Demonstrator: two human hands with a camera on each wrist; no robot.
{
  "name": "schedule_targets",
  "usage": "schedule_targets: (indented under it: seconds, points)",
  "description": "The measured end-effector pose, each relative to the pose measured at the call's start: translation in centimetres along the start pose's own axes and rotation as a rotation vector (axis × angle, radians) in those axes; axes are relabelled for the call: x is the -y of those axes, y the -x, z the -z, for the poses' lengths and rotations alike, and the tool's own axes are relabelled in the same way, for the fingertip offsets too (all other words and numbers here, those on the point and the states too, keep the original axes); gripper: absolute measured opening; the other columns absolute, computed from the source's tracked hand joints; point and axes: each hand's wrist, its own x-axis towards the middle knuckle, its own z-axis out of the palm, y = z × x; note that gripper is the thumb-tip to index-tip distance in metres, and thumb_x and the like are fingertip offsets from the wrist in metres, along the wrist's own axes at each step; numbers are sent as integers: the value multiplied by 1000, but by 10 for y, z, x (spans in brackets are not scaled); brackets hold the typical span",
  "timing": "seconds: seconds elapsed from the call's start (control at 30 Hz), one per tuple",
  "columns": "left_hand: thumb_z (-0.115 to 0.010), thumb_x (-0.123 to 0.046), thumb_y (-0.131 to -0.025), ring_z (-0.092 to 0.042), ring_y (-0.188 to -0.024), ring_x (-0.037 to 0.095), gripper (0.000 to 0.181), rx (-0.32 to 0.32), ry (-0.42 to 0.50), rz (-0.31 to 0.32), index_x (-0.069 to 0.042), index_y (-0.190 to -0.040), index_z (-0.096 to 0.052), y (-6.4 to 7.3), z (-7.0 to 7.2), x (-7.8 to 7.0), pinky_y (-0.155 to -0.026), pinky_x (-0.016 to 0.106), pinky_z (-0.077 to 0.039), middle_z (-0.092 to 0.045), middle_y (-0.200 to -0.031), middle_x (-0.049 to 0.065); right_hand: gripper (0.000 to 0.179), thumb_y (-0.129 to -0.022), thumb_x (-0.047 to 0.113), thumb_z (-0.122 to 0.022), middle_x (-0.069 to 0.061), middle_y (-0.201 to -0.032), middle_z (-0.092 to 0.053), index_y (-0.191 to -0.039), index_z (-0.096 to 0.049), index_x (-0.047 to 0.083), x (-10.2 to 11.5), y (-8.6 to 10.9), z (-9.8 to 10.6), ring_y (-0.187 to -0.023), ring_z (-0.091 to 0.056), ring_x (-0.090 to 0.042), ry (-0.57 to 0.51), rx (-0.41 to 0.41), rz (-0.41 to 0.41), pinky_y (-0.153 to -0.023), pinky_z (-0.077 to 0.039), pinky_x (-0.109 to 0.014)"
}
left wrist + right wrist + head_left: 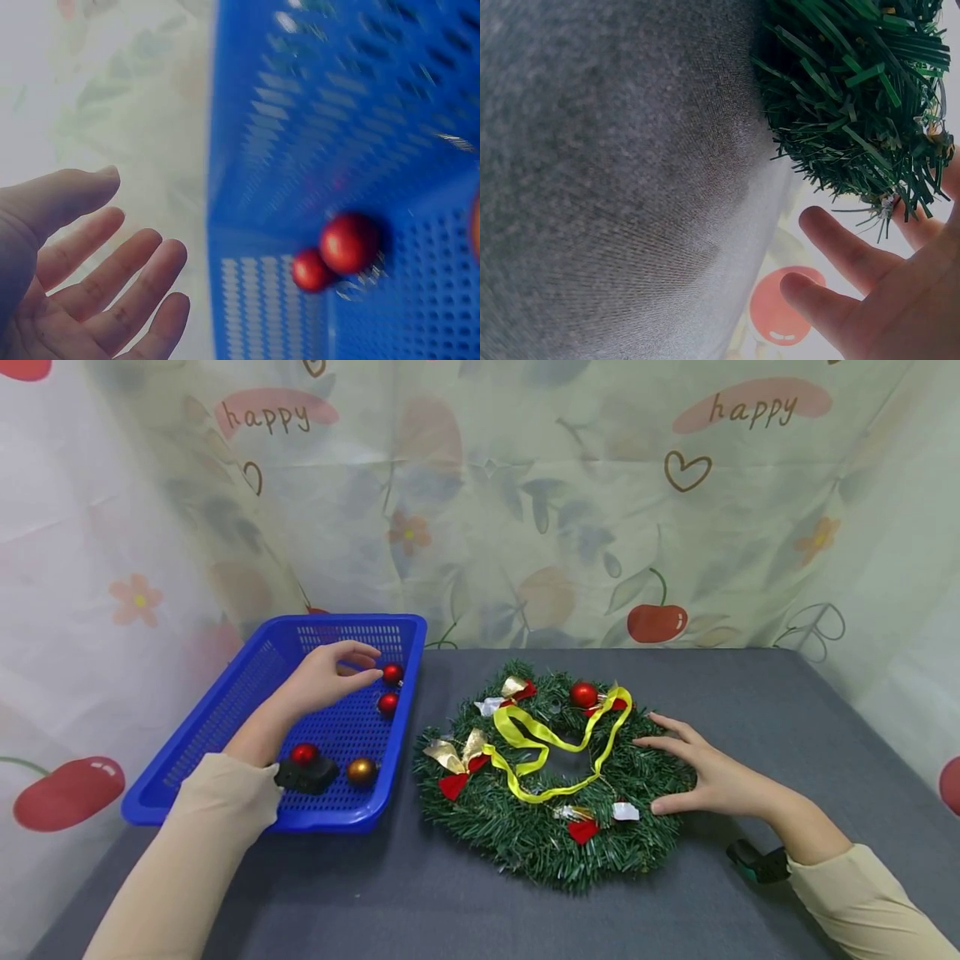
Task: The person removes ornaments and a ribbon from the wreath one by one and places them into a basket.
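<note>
A green wreath (555,852) lies on the grey table, dressed with red and gold bows, a red ball (583,695) and a loose yellow ribbon (558,792). At its right edge the right hand (705,772) rests with fingers spread; the right wrist view shows the fingers beside the green bristles (847,97). Over the blue basket (262,806) hovers the left hand (330,677), its fingers loosely bent and holding nothing. Below and beside it in the basket are red balls (387,704) and a gold ball (362,772). The left wrist view shows the palm and spread fingers empty.
The basket's tall perforated wall (262,187) stands between the left hand and the wreath. A patterned curtain (487,527) hangs behind and at both sides of the grey table (750,710). Another red ball (303,754) sits by the left wrist's black camera.
</note>
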Motion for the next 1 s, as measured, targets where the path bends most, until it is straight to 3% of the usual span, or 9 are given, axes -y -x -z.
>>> schedule_targets:
  seconds: [0.33, 0.67, 1.0]
  points:
    - [-60, -22, -91, -64, -106, 31, 35, 12, 41, -131, -9, -124, -56, 13, -10, -47, -85, 43, -53, -61, -122, 16, 73, -75, 36, -76, -25, -151, -13, -136, -44, 12, 0, 0, -1, -132, -22, -52, -7, 3, -2, -89, -35, -69]
    - [-61, -20, -90, -64, -106, 21, 32, 126, 47, -327, -12, -121, -58, 19, -38, -103, -92, 38, -51, -61, -122, 6, 73, -75, 36, -76, -24, -151, -12, -137, -44, 12, -1, 0, -1, -132, -22, -52, -13, 7, -1, -88, -35, -69]
    - [-60, -22, -92, -65, -99, 14, 31, 251, 6, -405, -13, -121, -59, 2, -73, -135, -92, 34, -51, -63, -118, 4, 73, -75, 36, -76, -24, -151, -12, -136, -44, 12, -1, 0, -1, -132, -22, -52, -13, 3, 3, -88, -35, -69]
